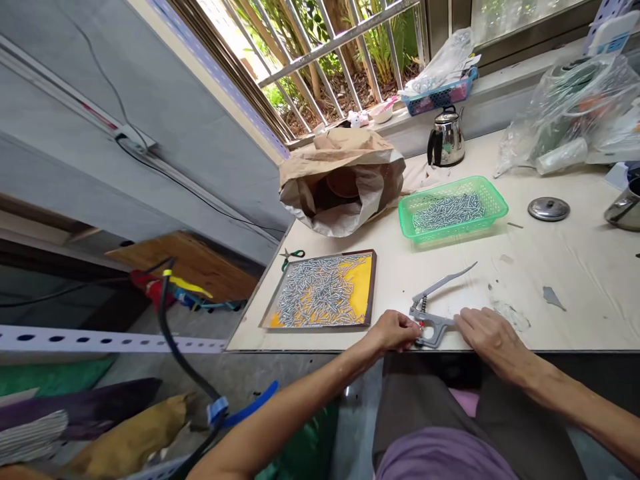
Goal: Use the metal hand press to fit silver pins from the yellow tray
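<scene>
A grey metal hand-lever tool (434, 323) with a coil spring lies at the table's front edge, its long lever raised and slanting up to the right. My right hand (493, 339) is closed on the end of its lower handle. At the tool's head, by a small red part, my left hand (397, 331) has its fingers pinched together. What they hold is too small to make out. To the left lies a shallow tray (371, 287) with a yellow bottom, spread with many small silver metal pins (320, 290). Similar pieces (453, 210) fill a green basket (493, 208) further back.
An open brown paper bag (345, 167) stands behind the tray, and green-handled scissors (294, 255) lie at its corner. Further back are a steel kettle (449, 140) and plastic bags (565, 113). A round metal lid (549, 209) rests on the right of the table (590, 260).
</scene>
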The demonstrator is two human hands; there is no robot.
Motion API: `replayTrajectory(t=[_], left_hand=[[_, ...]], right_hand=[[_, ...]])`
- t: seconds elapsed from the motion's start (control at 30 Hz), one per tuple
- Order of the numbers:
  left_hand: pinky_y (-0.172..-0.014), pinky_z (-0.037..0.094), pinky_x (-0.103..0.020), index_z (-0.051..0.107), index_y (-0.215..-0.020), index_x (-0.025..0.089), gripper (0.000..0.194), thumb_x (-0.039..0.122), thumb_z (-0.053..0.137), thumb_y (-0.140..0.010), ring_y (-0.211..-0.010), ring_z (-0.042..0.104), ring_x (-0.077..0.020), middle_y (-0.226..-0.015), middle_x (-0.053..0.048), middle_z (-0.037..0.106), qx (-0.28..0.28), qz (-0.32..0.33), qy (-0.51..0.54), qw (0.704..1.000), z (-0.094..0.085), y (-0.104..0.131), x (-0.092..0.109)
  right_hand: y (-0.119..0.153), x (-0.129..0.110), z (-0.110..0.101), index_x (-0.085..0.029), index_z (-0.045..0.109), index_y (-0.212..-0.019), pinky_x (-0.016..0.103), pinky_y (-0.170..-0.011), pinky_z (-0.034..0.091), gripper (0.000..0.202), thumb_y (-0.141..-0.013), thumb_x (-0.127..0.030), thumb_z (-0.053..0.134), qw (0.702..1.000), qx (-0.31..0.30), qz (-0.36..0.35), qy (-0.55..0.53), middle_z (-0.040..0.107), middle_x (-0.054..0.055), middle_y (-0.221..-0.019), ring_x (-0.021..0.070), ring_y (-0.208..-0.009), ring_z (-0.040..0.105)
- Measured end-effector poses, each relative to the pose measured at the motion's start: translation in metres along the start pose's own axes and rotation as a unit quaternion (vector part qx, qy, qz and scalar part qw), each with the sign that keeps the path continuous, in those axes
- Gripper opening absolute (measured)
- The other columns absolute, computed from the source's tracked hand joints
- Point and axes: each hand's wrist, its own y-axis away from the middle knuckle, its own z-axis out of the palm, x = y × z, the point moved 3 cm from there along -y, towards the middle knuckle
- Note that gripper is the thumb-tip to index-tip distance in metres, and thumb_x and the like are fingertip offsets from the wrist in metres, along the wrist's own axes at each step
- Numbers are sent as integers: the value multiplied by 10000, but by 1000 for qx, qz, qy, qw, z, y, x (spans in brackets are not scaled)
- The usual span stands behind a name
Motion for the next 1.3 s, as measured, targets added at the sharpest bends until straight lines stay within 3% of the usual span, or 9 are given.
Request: replayTrajectory(t=[0.17, 0.3, 0.4, 0.47, 0.8, 1.07, 1.13, 1.2, 1.3], left_hand=[[-400, 352, -170, 649, -670, 128, 256, 336, 773, -588, -386, 480, -64, -429, 60, 533, -43, -82, -38, 995, -5, -3, 3], [-401, 353, -160, 659, -678, 128, 276, 343, 800, -578, -379, 485, -57, -429, 57, 543, -42, -115, -30, 992, -5, -4, 1], [-403, 352, -152, 656, -671, 125, 271, 337, 801, -584, -371, 477, -50, -412, 60, 535, -41, -123, -26, 991, -4, -2, 5], [-402, 351, -150, 644, -651, 125, 263, 328, 800, -589, -362, 467, -45, -404, 62, 533, -40, -123, -28, 991, -3, 1, 9], [-371, 331, -148, 565, -550, 136, 231, 239, 747, -648, -345, 457, -47, -377, 55, 519, -39, -122, -14, 992, -2, 5, 13], [-432, 388, -188, 613, -636, 130, 259, 351, 744, -663, -381, 459, -65, -431, 49, 516, -28, -120, -41, 991, 0, 3, 5], [-493, 431, -221, 607, -634, 131, 236, 331, 677, -737, -453, 505, -91, -490, 32, 535, 12, -85, -117, 989, 0, 8, 4], [-611, 476, -266, 617, -681, 139, 188, 296, 628, -784, -611, 573, -135, -633, -4, 598, 98, 34, -230, 968, 1, 13, 10], [-818, 481, -347, 621, -926, 168, 189, 277, 659, -776, -944, 572, -212, -1012, -71, 632, 178, 277, -356, 874, 13, 16, 27]], right_hand=[[5, 3, 12, -189, 530, -692, 299, -600, 323, 265, -753, 56, 452, 995, -70, 6, -65, 544, 12, -677, 159, -567, 443], [3, 17, 17, -196, 596, -832, 322, -689, 386, 49, -831, -163, 560, 983, -141, 32, -111, 622, 51, -865, 193, -775, 548], [-4, 34, 22, -198, 554, -1165, 428, -860, 401, 534, -704, -412, 717, 975, -183, 48, -113, 528, 149, -1275, 313, -1136, 483], [-11, 42, 26, -169, 468, -1295, 513, -951, 352, 820, -604, -495, 764, 969, -218, 52, -104, 427, 196, -1389, 376, -1256, 381], [-19, 46, 25, -129, 444, -1319, 599, -985, 294, 820, -644, -513, 708, 963, -235, 54, -121, 553, 196, -1236, 371, -1145, 472], [-14, 43, 26, -162, 397, -1357, 565, -947, 320, 724, -733, -410, 666, 965, -213, 54, -142, 591, 144, -1158, 322, -1034, 516], [-13, 41, 27, -150, 400, -1352, 544, -933, 338, 722, -731, -390, 679, 965, -211, 60, -144, 596, 144, -1144, 317, -1023, 517], [-11, 39, 28, -140, 388, -1358, 510, -916, 360, 733, -728, -361, 691, 967, -200, 61, -144, 607, 137, -1111, 305, -1005, 522], [-8, 36, 31, -142, 354, -1377, 467, -891, 385, 765, -721, -325, 702, 973, -175, 56, -142, 614, 122, -1080, 289, -978, 529]])
